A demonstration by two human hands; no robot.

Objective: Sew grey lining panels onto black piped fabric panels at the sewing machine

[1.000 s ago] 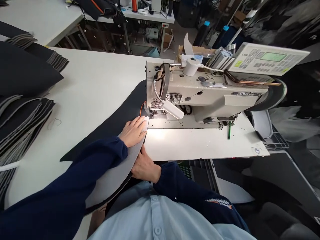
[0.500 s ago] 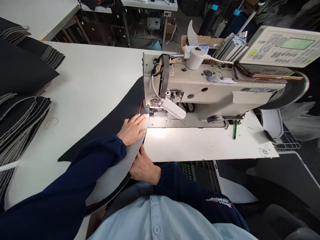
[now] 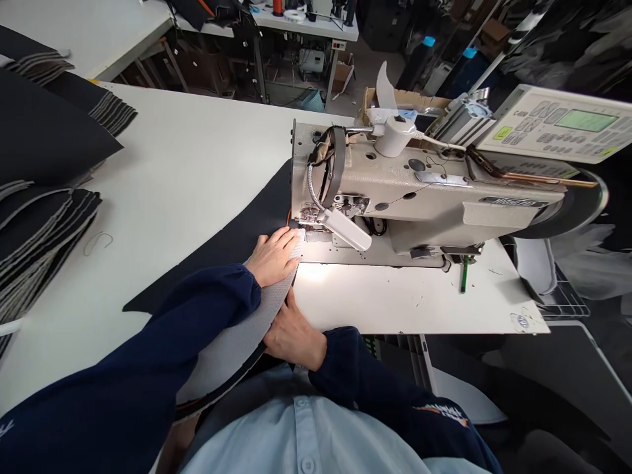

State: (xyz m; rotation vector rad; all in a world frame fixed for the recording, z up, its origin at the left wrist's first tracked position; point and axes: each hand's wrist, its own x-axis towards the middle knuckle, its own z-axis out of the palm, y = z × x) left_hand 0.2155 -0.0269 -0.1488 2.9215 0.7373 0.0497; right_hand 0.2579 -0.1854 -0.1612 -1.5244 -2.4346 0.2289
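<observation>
- Your grey piece [image 3: 251, 329] lies over the dark piece [image 3: 217, 243], its tip just beside the sewing end of the machine [image 3: 385, 178].
- Less orange cord [image 3: 289, 217] shows near your fingers than half a second ago; the layers seem to have fed in slightly, so the work appears to be advancing.
- Your left hand [image 3: 275, 255] lies flat on the grey piece.
- Your right hand [image 3: 293, 336] is at its near edge, fingers hidden; I cannot tell whether they grip.
- Stacks [image 3: 44, 243] lie to the left on the table [image 3: 197, 138].

1 light blue shirt [image 3: 257, 428], front placket [image 3: 307, 431], buttons [image 3: 307, 465]. 1 navy left sleeve [image 3: 133, 368], gathered cuff [image 3: 248, 289], white marking [image 3: 6, 428]. 1 navy right sleeve [image 3: 380, 382], matching cuff [image 3: 326, 359], white-and-orange lettering [image 3: 442, 413].
</observation>
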